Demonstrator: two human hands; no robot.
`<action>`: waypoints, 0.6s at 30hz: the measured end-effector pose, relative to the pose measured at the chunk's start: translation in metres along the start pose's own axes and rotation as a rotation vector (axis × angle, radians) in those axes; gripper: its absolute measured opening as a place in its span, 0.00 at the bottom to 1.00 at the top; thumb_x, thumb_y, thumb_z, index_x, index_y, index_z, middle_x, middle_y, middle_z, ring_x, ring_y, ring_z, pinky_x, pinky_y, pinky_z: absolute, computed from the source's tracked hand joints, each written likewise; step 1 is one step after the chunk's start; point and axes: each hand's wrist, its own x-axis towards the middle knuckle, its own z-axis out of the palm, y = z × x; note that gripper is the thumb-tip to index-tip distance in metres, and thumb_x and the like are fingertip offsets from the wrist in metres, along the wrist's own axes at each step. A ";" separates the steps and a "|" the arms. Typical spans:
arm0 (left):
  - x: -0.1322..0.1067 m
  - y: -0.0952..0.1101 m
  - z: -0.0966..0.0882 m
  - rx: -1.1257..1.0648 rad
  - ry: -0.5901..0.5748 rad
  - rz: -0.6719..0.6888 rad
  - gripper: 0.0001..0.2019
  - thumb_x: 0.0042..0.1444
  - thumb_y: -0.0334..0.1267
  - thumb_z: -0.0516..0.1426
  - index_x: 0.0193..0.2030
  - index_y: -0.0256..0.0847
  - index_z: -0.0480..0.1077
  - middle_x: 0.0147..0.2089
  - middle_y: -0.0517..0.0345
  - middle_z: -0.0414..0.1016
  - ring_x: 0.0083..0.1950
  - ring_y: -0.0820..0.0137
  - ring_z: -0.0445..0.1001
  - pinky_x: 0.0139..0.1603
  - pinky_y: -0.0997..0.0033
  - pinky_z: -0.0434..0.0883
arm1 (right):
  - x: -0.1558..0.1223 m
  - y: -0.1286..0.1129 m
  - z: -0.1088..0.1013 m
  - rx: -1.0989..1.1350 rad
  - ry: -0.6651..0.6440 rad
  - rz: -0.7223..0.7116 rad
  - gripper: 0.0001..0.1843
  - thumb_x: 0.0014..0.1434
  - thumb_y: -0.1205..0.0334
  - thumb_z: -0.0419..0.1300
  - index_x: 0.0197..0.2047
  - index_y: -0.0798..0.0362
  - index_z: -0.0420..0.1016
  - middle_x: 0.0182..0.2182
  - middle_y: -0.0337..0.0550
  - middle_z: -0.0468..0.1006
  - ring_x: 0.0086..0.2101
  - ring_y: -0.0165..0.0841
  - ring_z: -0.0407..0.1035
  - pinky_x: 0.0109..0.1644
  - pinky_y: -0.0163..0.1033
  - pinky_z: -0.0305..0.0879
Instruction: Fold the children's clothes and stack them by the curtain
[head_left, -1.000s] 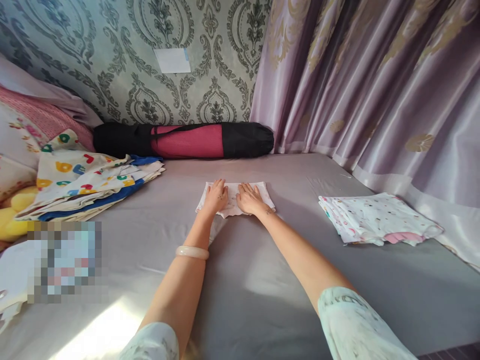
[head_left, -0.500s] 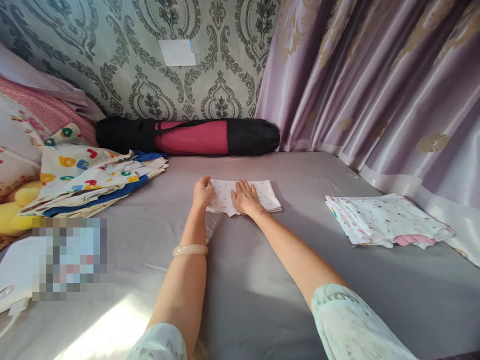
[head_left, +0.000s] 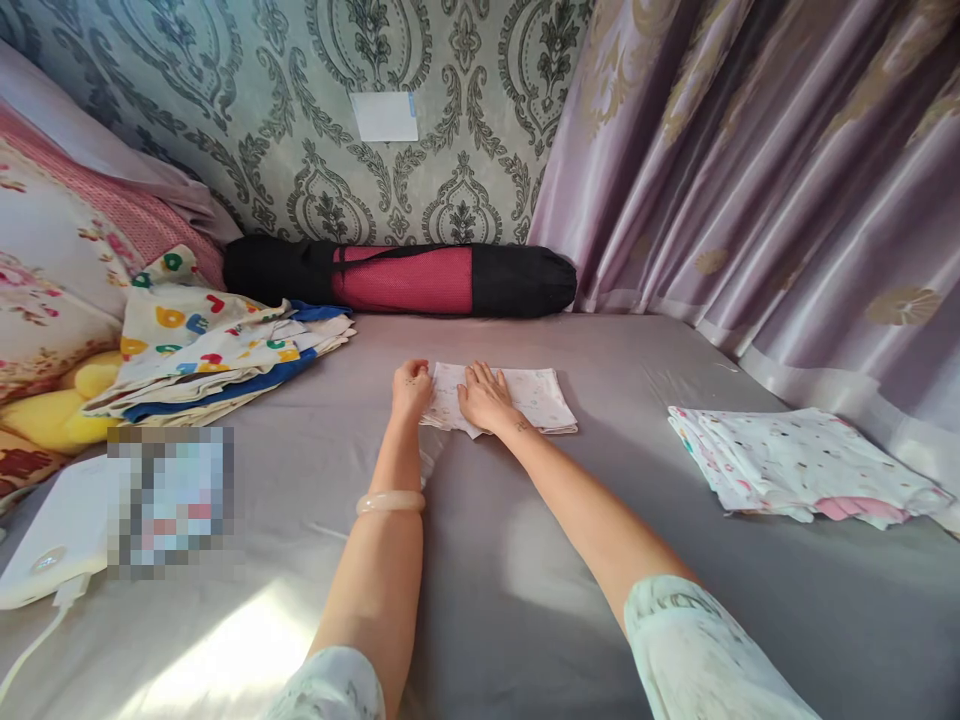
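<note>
A folded white garment with a small pale print [head_left: 544,400] lies flat on the grey bed sheet [head_left: 525,560], in the middle of the view. At its left edge my left hand [head_left: 410,388] is closed, with the fingers curled on the cloth; the fingertips are partly hidden. My right hand [head_left: 486,398] lies palm down on the left half of the garment, fingers stretched out. A pale bangle [head_left: 390,502] circles my left forearm.
To the right lies a stack of folded printed clothes [head_left: 802,460]. Patterned clothes [head_left: 217,330] are piled at left, near a yellow plush [head_left: 71,405]. A white power bank with a cable [head_left: 64,530] lies front left. A black and red rolled bag [head_left: 405,278] rests along the wall.
My right hand has slid a little leftward over the garment, closer to my left hand. My left hand stays at the left edge. The camera view has shifted slightly.
</note>
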 end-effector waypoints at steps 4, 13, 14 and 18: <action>0.005 -0.008 0.003 -0.037 -0.009 -0.006 0.19 0.57 0.35 0.49 0.50 0.35 0.75 0.47 0.46 0.79 0.50 0.63 0.76 0.52 0.65 0.71 | 0.004 -0.007 0.008 0.021 -0.010 0.021 0.30 0.69 0.57 0.39 0.69 0.62 0.54 0.70 0.55 0.52 0.69 0.42 0.42 0.70 0.54 0.36; 0.011 -0.014 0.006 -0.049 -0.018 -0.027 0.19 0.57 0.35 0.49 0.51 0.36 0.74 0.47 0.46 0.80 0.49 0.63 0.77 0.51 0.65 0.71 | 0.004 -0.006 0.014 0.034 -0.015 0.028 0.31 0.69 0.56 0.37 0.70 0.62 0.53 0.70 0.54 0.51 0.68 0.43 0.42 0.70 0.54 0.33; 0.010 -0.014 0.006 -0.053 -0.016 -0.026 0.19 0.57 0.35 0.49 0.51 0.36 0.75 0.47 0.46 0.80 0.49 0.63 0.77 0.51 0.65 0.71 | 0.004 -0.006 0.014 0.032 -0.021 0.029 0.31 0.69 0.56 0.37 0.70 0.63 0.53 0.70 0.54 0.51 0.68 0.43 0.42 0.70 0.55 0.33; 0.010 -0.015 0.006 -0.085 -0.013 -0.030 0.19 0.56 0.35 0.49 0.50 0.35 0.74 0.46 0.45 0.80 0.49 0.63 0.77 0.51 0.64 0.71 | 0.006 -0.008 0.012 0.013 -0.030 0.037 0.31 0.69 0.56 0.38 0.69 0.62 0.54 0.69 0.55 0.52 0.68 0.44 0.44 0.70 0.55 0.35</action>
